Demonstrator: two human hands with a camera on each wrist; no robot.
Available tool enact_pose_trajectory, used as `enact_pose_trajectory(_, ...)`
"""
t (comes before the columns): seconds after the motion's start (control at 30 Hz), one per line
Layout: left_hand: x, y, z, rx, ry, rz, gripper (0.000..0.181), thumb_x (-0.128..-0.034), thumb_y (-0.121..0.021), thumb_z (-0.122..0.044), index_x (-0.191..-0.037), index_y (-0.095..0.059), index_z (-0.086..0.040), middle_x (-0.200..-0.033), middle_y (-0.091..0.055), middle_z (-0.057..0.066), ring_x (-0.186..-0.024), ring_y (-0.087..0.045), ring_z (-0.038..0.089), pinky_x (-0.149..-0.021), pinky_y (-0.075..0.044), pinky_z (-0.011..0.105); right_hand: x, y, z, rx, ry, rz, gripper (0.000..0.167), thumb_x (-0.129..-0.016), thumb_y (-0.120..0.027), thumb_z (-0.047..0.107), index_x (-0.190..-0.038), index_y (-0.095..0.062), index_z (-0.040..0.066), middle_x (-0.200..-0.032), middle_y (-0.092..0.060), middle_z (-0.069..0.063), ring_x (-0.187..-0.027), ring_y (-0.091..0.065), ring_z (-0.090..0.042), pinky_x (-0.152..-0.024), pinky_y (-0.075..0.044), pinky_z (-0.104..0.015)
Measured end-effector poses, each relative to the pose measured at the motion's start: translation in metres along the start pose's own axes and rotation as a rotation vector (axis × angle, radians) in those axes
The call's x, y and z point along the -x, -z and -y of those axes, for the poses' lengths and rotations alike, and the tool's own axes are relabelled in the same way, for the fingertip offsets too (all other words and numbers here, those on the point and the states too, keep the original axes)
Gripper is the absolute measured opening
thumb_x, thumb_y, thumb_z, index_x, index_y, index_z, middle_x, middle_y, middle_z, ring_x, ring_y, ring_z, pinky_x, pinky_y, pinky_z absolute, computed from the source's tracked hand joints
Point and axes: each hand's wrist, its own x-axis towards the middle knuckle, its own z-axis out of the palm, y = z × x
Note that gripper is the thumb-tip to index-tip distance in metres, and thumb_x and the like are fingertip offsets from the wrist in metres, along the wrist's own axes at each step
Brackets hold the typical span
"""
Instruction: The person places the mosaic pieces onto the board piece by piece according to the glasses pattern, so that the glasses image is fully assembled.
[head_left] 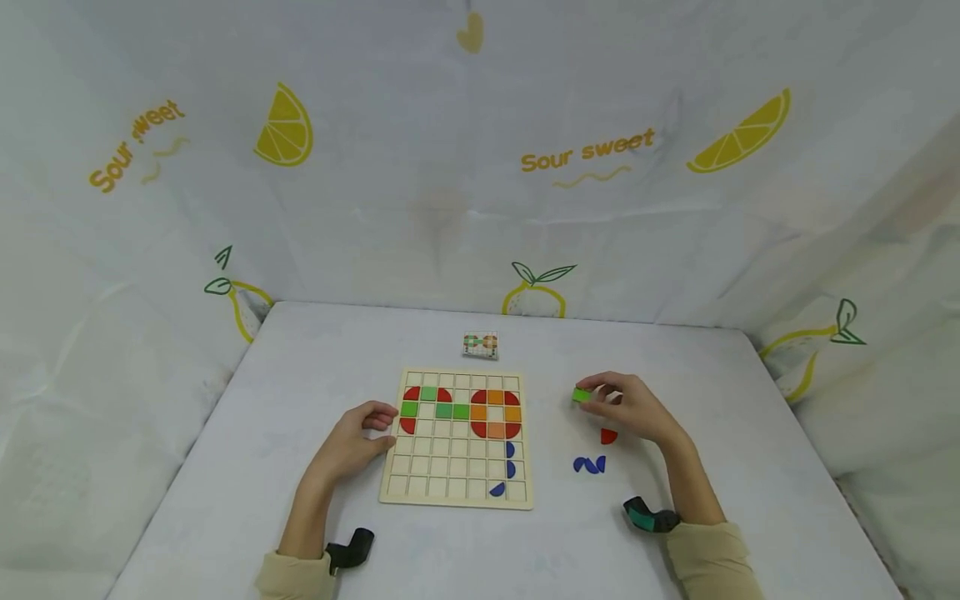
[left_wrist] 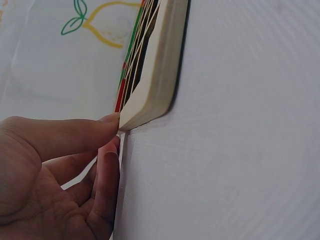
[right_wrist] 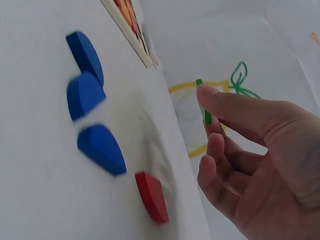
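Note:
In the head view, my right hand (head_left: 624, 406) pinches a green square tile (head_left: 581, 395) between thumb and fingertips, above the table. The right wrist view shows the same tile (right_wrist: 207, 116) edge-on. Below it lie a red quarter-round piece (right_wrist: 152, 197) and three blue rounded pieces (right_wrist: 102, 148). To their left is a wooden grid board (head_left: 459, 447) with red, green and orange pieces in its upper rows and three blue ones at lower right. My left hand (head_left: 352, 443) rests at the board's left edge, its thumb (left_wrist: 75, 134) touching the rim and its fingers relaxed.
A small pattern card (head_left: 480, 345) lies behind the board. The white-covered table (head_left: 337, 333) meets a white curtain (head_left: 405, 250) with lemon prints at the back and sides. Black wrist cameras (head_left: 351, 550) sit at both forearms.

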Motion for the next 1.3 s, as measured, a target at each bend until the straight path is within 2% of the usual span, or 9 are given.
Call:
enact_pose_trajectory(0.17,0.0,0.0,0.0,0.001,-0.011,-0.002,0.038,-0.093,-0.078,0.001,-0.13,-0.069,-0.002,-0.119,-0.07,0.013,-0.111,-0.064,0.023,-0.095,-0.054,0.036,-0.01,-0.02,0.026,-0.017,0.031,0.045,0.03,-0.096,-0.084,0.022,-0.123,-0.078,0.013,-0.111,-0.076,-0.005,-0.096,-0.061,-0.018,-0.078,-0.058,-0.025)
enact_pose_trajectory(0.3,0.0,-0.001,0.001,0.003,-0.021,-0.004,0.038,-0.0924,-0.078,0.002,-0.129,-0.069,-0.001,-0.119,-0.07,0.013,-0.11,-0.064,0.023,-0.095,-0.054,0.036,-0.018,-0.039,0.043,-0.041,0.093,0.096,0.031,-0.095,-0.085,0.022,-0.123,-0.078,0.012,-0.114,-0.077,-0.005,-0.096,-0.061,-0.017,-0.081,-0.057,-0.024)
enact_pose_trajectory(0.5,0.0,-0.001,0.001,0.004,-0.027,-0.005,0.038,-0.092,-0.078,0.002,-0.129,-0.069,-0.001,-0.118,-0.071,0.013,-0.11,-0.064,0.023,-0.095,-0.054,0.036,-0.031,-0.06,0.062,-0.084,0.184,0.155,0.031,-0.094,-0.086,0.018,-0.122,-0.078,0.01,-0.116,-0.078,-0.005,-0.097,-0.062,-0.019,-0.08,-0.055,-0.023)
enact_pose_trajectory(0.6,0.0,-0.002,0.0,-0.001,-0.03,-0.006,0.038,-0.092,-0.079,0.002,-0.129,-0.069,-0.001,-0.118,-0.071,0.013,-0.11,-0.065,0.023,-0.095,-0.054,0.036,-0.039,-0.07,0.071,-0.097,0.206,0.174,0.031,-0.094,-0.086,0.019,-0.123,-0.078,0.01,-0.116,-0.078,-0.004,-0.099,-0.063,-0.02,-0.081,-0.055,-0.023)
enact_pose_trajectory(0.83,0.0,-0.001,-0.001,0.002,-0.015,-0.008,0.038,-0.092,-0.078,0.003,-0.129,-0.069,-0.001,-0.117,-0.07,0.013,-0.11,-0.064,0.023,-0.098,-0.054,0.04,-0.055,-0.091,0.091,-0.139,0.248,0.237,0.032,-0.095,-0.085,0.018,-0.124,-0.078,0.009,-0.11,-0.077,-0.007,-0.092,-0.061,-0.015,-0.078,-0.052,-0.021)
enact_pose_trajectory(1.0,0.0,-0.001,-0.001,0.002,-0.021,-0.007,0.038,-0.0919,-0.078,0.003,-0.129,-0.069,0.0,-0.117,-0.07,0.014,-0.11,-0.064,0.023,-0.097,-0.054,0.04,-0.067,-0.108,0.108,-0.139,0.285,0.274,0.032,-0.094,-0.086,0.019,-0.124,-0.078,0.008,-0.109,-0.077,-0.009,-0.09,-0.062,-0.012,-0.079,-0.054,-0.022)
enact_pose_trajectory(1.17,0.001,-0.001,-0.001,0.004,-0.021,-0.003,0.038,-0.0919,-0.079,0.003,-0.129,-0.069,0.0,-0.118,-0.07,0.014,-0.11,-0.065,0.023,-0.097,-0.054,0.039,-0.079,-0.128,0.124,-0.104,0.339,0.329,0.03,-0.094,-0.086,0.02,-0.121,-0.079,0.008,-0.114,-0.079,-0.007,-0.085,-0.064,-0.004,-0.079,-0.055,-0.021)
enact_pose_trajectory(1.3,0.0,0.0,0.0,0.008,-0.017,0.002,0.038,-0.0925,-0.078,0.002,-0.129,-0.069,-0.001,-0.119,-0.071,0.014,-0.111,-0.065,0.024,-0.098,-0.053,0.04,-0.086,-0.142,0.133,-0.062,0.352,0.377,0.028,-0.095,-0.086,0.021,-0.119,-0.08,0.009,-0.116,-0.08,-0.005,-0.084,-0.064,-0.001,-0.08,-0.056,-0.02)
